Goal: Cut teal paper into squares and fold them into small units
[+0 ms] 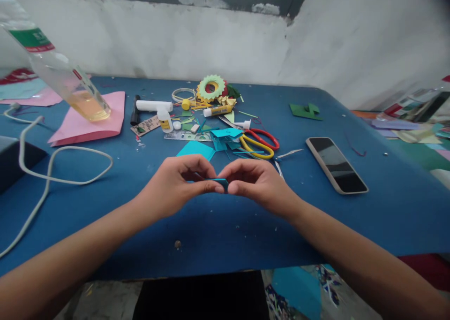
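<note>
My left hand and my right hand meet over the blue table, fingers curled and pinched together. Between their fingertips they hold a small folded piece of teal paper; only a thin edge of it shows. Just beyond the hands lie more teal paper pieces and scissors with red and yellow handles. Farther back sit a green and yellow paper ring, a glue stick and a small white glue bottle.
A phone lies face up to the right. A plastic bottle with yellow liquid stands on pink paper at the left. A white cable loops from a dark box. Green paper scraps lie far right.
</note>
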The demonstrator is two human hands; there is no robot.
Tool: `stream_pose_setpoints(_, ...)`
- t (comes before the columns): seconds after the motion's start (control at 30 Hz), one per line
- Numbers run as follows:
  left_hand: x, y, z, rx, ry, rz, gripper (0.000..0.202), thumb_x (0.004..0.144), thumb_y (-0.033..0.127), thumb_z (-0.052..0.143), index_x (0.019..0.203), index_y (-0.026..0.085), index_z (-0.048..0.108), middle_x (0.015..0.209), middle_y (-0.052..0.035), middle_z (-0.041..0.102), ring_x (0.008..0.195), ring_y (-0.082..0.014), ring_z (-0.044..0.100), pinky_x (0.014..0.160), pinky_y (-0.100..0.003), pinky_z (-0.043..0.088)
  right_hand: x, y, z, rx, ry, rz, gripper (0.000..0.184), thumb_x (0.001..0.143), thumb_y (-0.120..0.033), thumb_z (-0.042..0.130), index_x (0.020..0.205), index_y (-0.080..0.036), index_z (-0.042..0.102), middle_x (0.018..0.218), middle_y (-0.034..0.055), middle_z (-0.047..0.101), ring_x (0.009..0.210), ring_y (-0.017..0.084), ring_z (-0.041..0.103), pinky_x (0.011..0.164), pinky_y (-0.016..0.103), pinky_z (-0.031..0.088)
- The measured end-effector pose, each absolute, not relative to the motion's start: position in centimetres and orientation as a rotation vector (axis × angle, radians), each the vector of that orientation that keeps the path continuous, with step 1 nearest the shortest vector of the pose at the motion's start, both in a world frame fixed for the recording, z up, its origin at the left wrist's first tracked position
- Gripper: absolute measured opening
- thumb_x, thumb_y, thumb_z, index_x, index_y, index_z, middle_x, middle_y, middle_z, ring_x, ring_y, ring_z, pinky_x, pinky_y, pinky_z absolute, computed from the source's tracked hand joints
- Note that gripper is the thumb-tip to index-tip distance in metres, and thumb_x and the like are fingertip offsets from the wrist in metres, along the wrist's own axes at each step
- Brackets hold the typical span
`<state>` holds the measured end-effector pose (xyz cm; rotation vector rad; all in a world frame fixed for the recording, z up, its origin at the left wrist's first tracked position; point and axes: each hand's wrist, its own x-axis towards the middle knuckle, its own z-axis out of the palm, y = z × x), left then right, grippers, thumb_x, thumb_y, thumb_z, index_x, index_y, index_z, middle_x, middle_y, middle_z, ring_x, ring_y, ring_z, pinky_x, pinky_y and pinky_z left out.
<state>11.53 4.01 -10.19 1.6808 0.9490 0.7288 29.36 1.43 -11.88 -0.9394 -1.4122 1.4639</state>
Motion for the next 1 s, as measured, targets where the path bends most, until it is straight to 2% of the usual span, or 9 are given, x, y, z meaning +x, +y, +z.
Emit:
stream_pose_setpoints(0.23,11.7,3.6,-9.9,1.689,0.967,0.816,0.017,0.062,0.027,0.074,0.074,0.017,0.066,0.065,0.0033,0.064,0.061,-0.0102,0.058,0.057,-0.02,0.049,29.1,1.1,-12.1,-0.985,-1.43,1.084,0.012,0.069,-0.033,0.073,0.071,-0.022,0.068,0.069,-0.002,0.068,0.067,0.013,0.063,0.063,0.027,0.053)
stream_pose_setpoints(0.43,11.7,2.8,-9.8,1.757,0.838,1.035,0.009,0.067,0.016,0.072,0.074,0.019,0.07,0.071,0.0027,0.068,0.066,-0.0097,0.061,0.059,-0.017,0.05,29.1,0.6,-12.2,-0.907,-1.462,0.862,0.002,0.072,-0.025,0.072,0.074,-0.026,0.071,0.073,-0.0032,0.072,0.072,0.015,0.067,0.068,0.029,0.056)
stream_pose_setpoints(0.8,11.5,2.6,-10.3,1.824,0.773,1.212,0.009,0.067,0.011,0.072,0.073,0.018,0.07,0.069,0.0011,0.066,0.062,-0.0091,0.06,0.056,-0.018,0.048,29.0,0.2,-12.3,-0.961,-1.581,0.717,0.033,0.071,-0.005,0.068,0.09,-0.032,0.072,0.079,-0.0075,0.074,0.072,0.012,0.07,0.067,0.02,0.057)
stream_pose_setpoints(1.0,11.5,2.8,-10.2,1.76,0.851,1.152,0.009,0.067,0.01,0.072,0.07,0.018,0.069,0.067,0.0034,0.064,0.063,-0.007,0.058,0.058,-0.015,0.047,29.0,0.1,-12.2,-0.978,-1.652,0.637,0.03,0.073,-0.006,0.066,0.091,-0.029,0.072,0.082,-0.0054,0.074,0.073,0.014,0.07,0.066,0.022,0.058)
